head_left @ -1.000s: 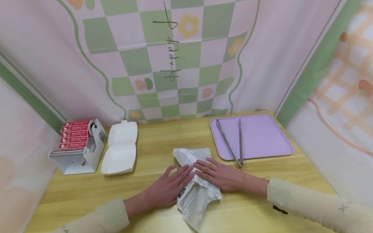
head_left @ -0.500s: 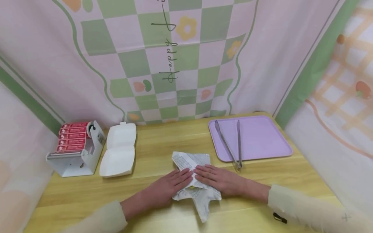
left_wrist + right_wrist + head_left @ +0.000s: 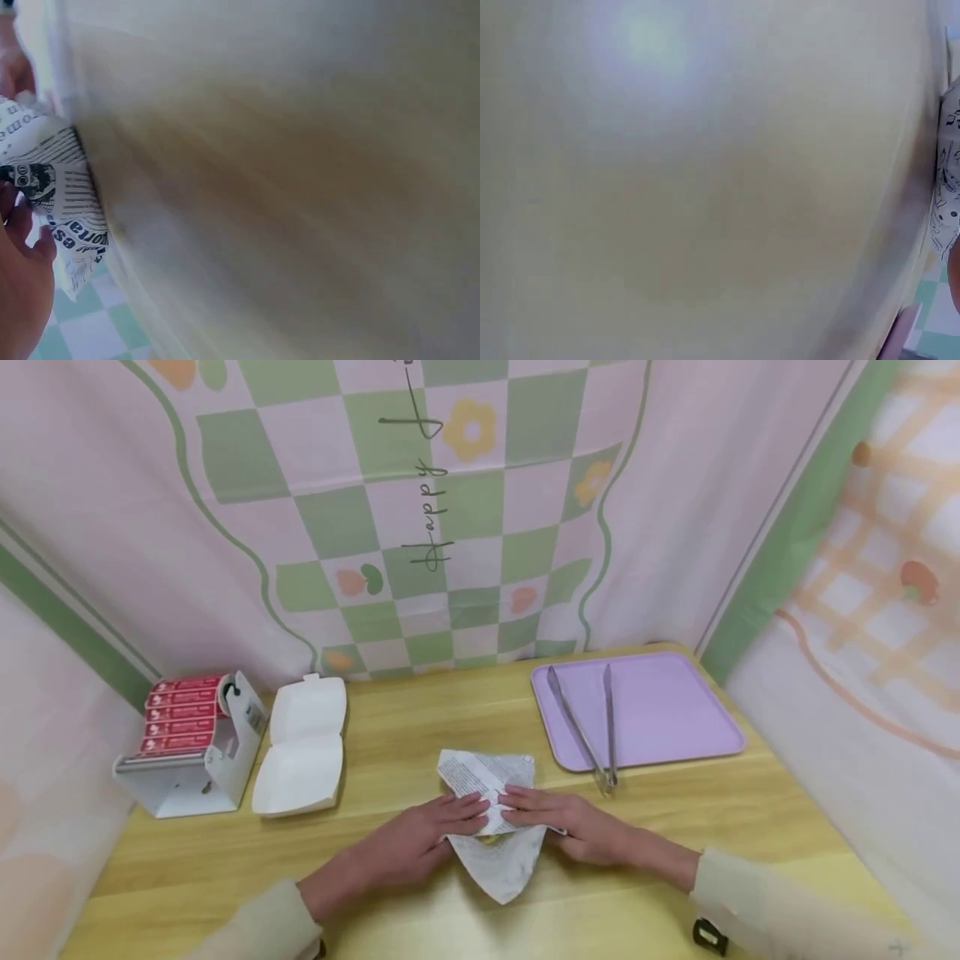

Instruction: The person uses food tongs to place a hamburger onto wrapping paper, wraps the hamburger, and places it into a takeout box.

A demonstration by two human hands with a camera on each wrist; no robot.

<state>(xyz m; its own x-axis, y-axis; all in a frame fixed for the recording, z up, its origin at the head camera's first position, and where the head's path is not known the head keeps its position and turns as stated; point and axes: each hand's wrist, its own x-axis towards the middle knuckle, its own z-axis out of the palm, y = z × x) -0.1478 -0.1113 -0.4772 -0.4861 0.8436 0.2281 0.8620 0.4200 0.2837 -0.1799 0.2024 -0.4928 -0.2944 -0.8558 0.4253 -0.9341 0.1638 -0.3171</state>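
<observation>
A sheet of newspaper-print wrapping paper (image 3: 498, 866) is folded over on the table in front of me, in the head view. A bit of yellow filling (image 3: 491, 840) peeks out between its top layer and a loose pointed flap at the near side. My left hand (image 3: 420, 835) grips the left side of the packet, fingers laid on top and thumb low at the edge. From the right side, my right hand (image 3: 588, 828) holds it likewise, a paper corner showing between fingers and thumb. The left wrist view shows the printed paper (image 3: 71, 187) beside the left hand (image 3: 26, 277).
An open white clamshell box (image 3: 300, 768) lies at the left, by a label dispenser (image 3: 232, 752) with a roll of red stickers (image 3: 180, 718). Metal tongs (image 3: 577, 727) rest on a purple tray (image 3: 675, 710) at the back right. A patterned curtain (image 3: 420, 527) hangs behind the wooden table (image 3: 405, 718).
Both hands have shifted slightly outward and toward the near side of the packet. The paper's near side corners have been drawn in, leaving one pointed flap toward me.
</observation>
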